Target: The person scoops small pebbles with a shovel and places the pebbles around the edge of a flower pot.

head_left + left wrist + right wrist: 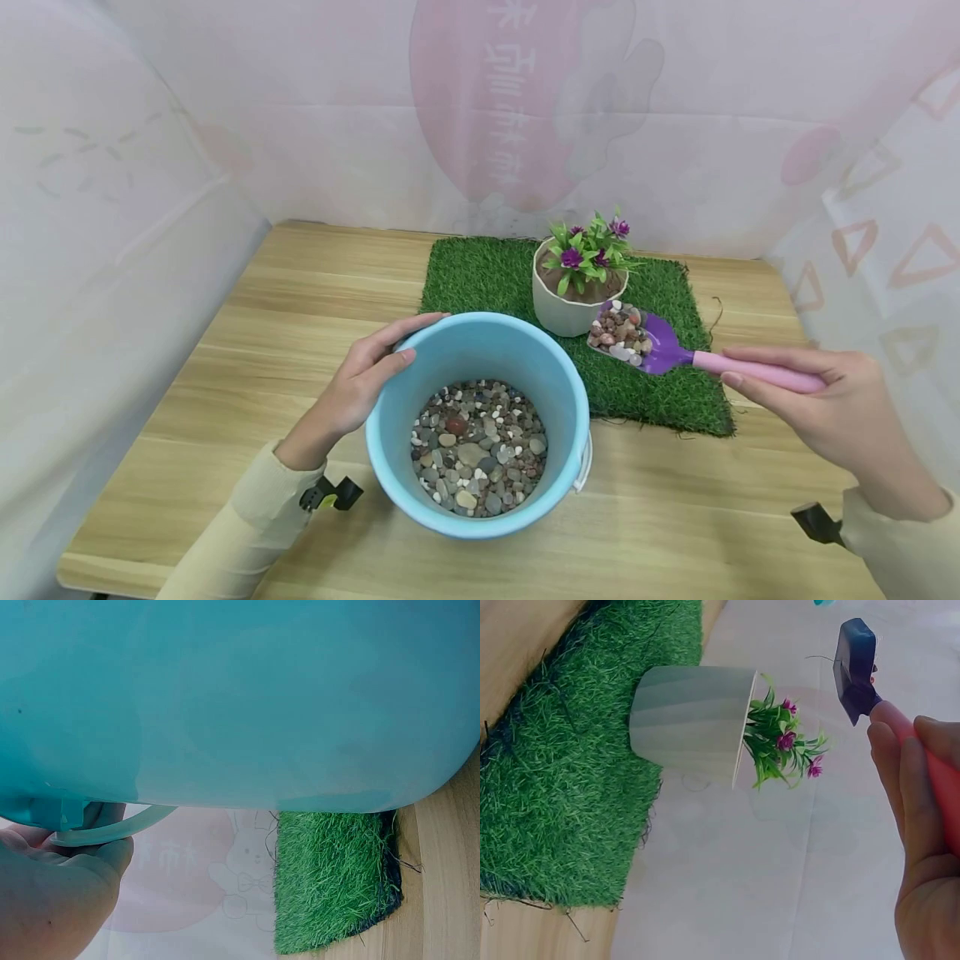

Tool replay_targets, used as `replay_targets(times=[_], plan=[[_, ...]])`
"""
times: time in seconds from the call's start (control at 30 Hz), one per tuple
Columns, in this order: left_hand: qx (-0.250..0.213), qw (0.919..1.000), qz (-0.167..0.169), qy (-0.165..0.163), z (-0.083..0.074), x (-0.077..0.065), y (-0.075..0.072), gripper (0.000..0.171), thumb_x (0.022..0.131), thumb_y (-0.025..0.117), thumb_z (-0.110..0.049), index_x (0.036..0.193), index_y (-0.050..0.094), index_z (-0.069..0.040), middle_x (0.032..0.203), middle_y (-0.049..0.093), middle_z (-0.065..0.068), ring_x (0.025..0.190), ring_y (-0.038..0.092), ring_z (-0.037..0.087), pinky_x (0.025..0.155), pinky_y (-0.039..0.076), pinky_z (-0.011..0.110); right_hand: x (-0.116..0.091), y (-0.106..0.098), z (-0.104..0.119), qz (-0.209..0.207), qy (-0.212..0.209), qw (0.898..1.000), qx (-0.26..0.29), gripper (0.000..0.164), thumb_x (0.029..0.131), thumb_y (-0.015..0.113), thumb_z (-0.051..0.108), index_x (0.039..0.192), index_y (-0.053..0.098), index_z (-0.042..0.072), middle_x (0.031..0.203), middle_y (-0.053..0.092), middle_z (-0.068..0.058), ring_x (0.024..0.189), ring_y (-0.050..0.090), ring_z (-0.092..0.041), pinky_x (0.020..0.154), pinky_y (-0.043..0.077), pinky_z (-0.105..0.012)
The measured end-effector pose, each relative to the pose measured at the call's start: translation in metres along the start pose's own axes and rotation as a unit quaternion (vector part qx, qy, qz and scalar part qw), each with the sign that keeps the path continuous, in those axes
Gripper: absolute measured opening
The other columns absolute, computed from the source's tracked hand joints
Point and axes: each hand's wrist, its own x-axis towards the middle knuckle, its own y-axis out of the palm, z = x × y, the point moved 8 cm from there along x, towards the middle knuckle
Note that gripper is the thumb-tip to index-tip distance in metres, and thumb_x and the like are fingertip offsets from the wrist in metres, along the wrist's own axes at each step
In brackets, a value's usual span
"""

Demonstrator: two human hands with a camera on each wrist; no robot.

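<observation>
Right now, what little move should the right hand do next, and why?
The right hand should probably ease the purple scoop over the white pot, gently: the scoop is loaded with pebbles, and the pot shows brown soil around its flowers.

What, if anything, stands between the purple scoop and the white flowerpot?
Nothing visible stands between the purple scoop and the white flowerpot, though the flowering plant partly covers the pot's opening. The blue bucket is off to the left.

Purple-and-pink shovel (pixel 664 345) — light-blue bucket (pixel 483 350)
</observation>
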Motion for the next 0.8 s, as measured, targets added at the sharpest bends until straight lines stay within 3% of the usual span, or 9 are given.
replay_targets(times=[0.3,0.5,0.63,0.73,0.8], plan=[[-0.001,1.0,-0.004,0.005,0.002,-0.001,-0.001,0.046,0.11,0.042,-0.004,0.155,0.047,0.003,0.156,0.052,0.026,0.127,0.069,0.023,0.082,0.069,0.056,0.0,0.001,-0.014,-0.013,-0.017,1.0,-0.02,0.036,0.075,0.081,-0.023,0.108,0.079,-0.01,0.108,0.083,-0.004,0.091,0.079,-0.006,0.06,0.061,-0.009],[0.001,1.0,-0.005,0.007,0.001,-0.001,-0.001,0.046,0.11,0.043,-0.004,0.155,0.047,0.003,0.157,0.052,0.025,0.127,0.069,0.019,0.083,0.069,0.056,0.001,0.005,-0.027,-0.018,0.011,1.0,-0.018,0.034,0.078,0.082,-0.018,0.11,0.08,-0.007,0.108,0.083,0.003,0.091,0.079,-0.004,0.063,0.062,-0.009],[0.003,0.9999,-0.004,0.011,0.002,-0.001,-0.001,0.046,0.11,0.042,-0.003,0.155,0.047,0.003,0.157,0.051,0.025,0.128,0.068,0.019,0.083,0.069,0.055,0.001,0.006,-0.034,-0.028,0.016,0.999,-0.043,0.034,0.077,0.086,-0.014,0.109,0.082,-0.001,0.105,0.081,0.016,0.089,0.077,0.003,0.044,0.049,-0.007],[0.007,0.9999,-0.004,0.014,0.002,-0.001,-0.002,0.046,0.11,0.042,-0.003,0.155,0.047,0.003,0.157,0.051,0.025,0.128,0.068,0.019,0.083,0.069,0.055,0.001,0.007,-0.041,-0.034,0.04,0.997,-0.053,0.032,0.079,0.087,-0.009,0.109,0.082,0.001,0.102,0.079,0.024,0.087,0.076,0.006,0.032,0.038,-0.016],[0.008,0.9999,-0.002,0.014,0.002,0.0,-0.001,0.046,0.11,0.042,-0.003,0.155,0.047,0.003,0.157,0.051,0.026,0.129,0.068,0.019,0.085,0.069,0.055,0.002,0.008,-0.046,-0.036,0.064,0.996,-0.049,0.03,0.08,0.087,-0.007,0.109,0.082,0.002,0.1,0.078,0.027,0.085,0.076,0.005,0.032,0.039,-0.019]])
